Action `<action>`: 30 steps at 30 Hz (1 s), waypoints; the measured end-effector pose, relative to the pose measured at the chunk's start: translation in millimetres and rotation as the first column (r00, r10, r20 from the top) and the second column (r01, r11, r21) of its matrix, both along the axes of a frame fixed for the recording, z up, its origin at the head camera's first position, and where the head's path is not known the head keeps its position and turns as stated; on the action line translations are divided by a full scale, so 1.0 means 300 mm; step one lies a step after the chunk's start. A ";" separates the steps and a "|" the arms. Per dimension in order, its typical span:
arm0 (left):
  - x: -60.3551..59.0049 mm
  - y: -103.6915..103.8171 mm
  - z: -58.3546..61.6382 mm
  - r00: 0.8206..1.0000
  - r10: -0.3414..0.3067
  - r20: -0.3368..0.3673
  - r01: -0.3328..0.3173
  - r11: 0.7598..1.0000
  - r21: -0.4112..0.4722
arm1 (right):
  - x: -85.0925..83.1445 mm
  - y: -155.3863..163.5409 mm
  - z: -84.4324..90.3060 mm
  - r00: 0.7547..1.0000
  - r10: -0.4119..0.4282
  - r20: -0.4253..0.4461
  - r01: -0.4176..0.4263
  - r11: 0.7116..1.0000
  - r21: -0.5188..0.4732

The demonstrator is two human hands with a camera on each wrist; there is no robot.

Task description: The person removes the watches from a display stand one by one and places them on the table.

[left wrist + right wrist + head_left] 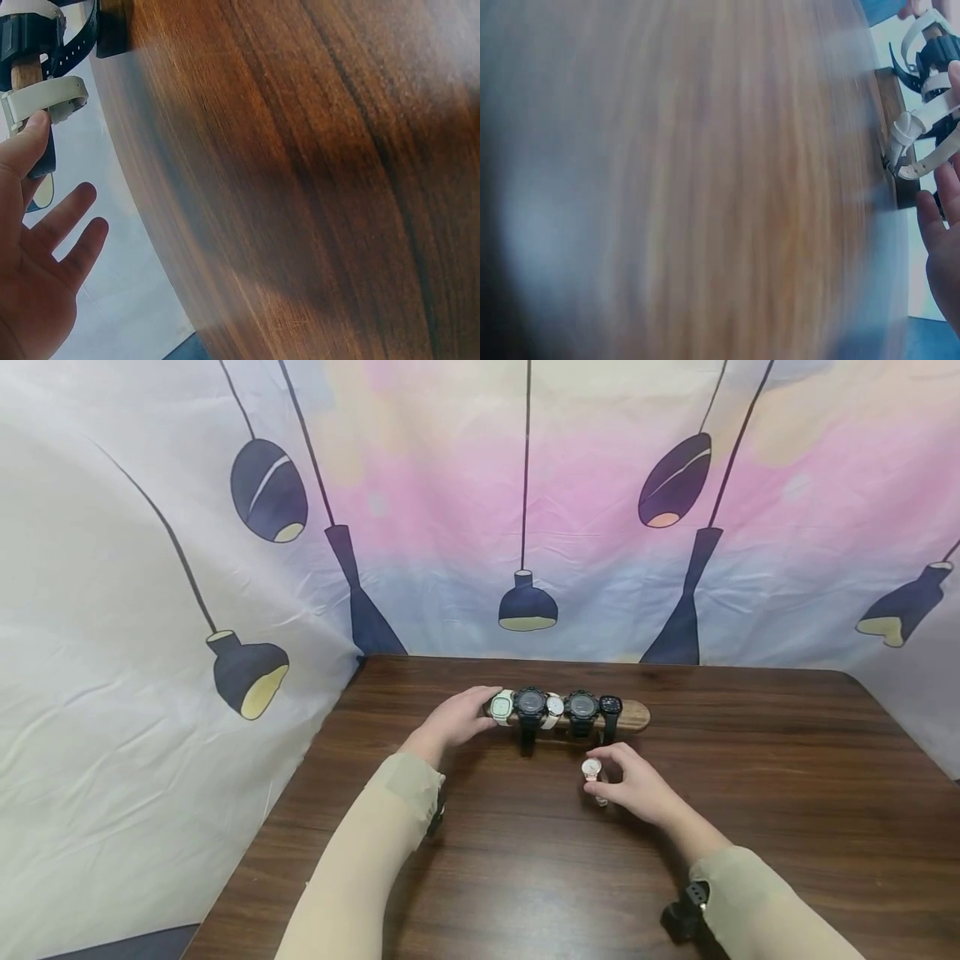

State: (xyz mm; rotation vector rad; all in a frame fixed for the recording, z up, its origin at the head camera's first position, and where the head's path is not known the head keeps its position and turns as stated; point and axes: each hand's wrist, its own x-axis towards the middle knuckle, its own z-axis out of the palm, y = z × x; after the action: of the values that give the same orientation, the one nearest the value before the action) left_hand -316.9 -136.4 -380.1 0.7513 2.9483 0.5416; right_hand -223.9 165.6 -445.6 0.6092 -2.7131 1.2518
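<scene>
My left hand (457, 715) grips the left end of a wooden watch stand (636, 716), its thumb against a pale-strapped watch (49, 97) there, while two other fingers stretch out free. Between the thumb and fingers of my right hand (633, 783) is a small white wristwatch (592, 767), pinched in front of the stand's right part. Its pale strap hangs unfastened in the right wrist view. Along the bar sit two big black watches (531, 702), a white watch (554, 705) between them, and a black square-faced watch (611, 704) at the right.
The stand is toward the back of a dark wooden table (787, 777). A cloth backdrop (450, 510) printed with hanging lamps rises behind it and along the left side. A black wrist camera (684, 913) is strapped near my right sleeve.
</scene>
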 end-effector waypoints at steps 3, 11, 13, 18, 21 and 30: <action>0.000 0.003 0.000 1.000 0.001 0.004 -0.001 1.000 -0.004 | 0.002 -0.017 -0.002 1.000 0.003 0.006 -0.003 1.000 -0.013; -0.002 0.004 0.005 1.000 0.003 0.006 -0.003 1.000 -0.016 | 0.004 -0.057 -0.008 1.000 0.022 0.020 -0.022 0.999 -0.030; -0.004 0.003 0.004 1.000 -0.005 -0.004 0.005 1.000 -0.017 | 0.004 -0.067 -0.011 0.999 0.025 0.024 -0.024 0.999 -0.030; -0.006 -0.003 -0.001 1.000 -0.022 -0.022 0.021 1.000 -0.013 | 0.003 -0.098 -0.015 0.999 0.045 0.019 -0.044 0.998 -0.037; -0.005 -0.005 -0.002 1.000 -0.020 -0.013 0.020 1.000 -0.004 | 0.001 -0.117 -0.016 0.998 0.067 0.017 -0.066 0.997 -0.046; -0.009 -0.005 0.000 0.999 -0.025 -0.020 0.025 1.000 0.001 | -0.003 -0.180 -0.018 0.994 0.107 0.015 -0.107 0.994 -0.039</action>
State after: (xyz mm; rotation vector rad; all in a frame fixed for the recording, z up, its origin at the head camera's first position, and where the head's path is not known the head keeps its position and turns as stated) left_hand -319.6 -138.0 -380.2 0.7973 2.9531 0.5381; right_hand -224.8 111.6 -451.1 0.7524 -2.6963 1.3349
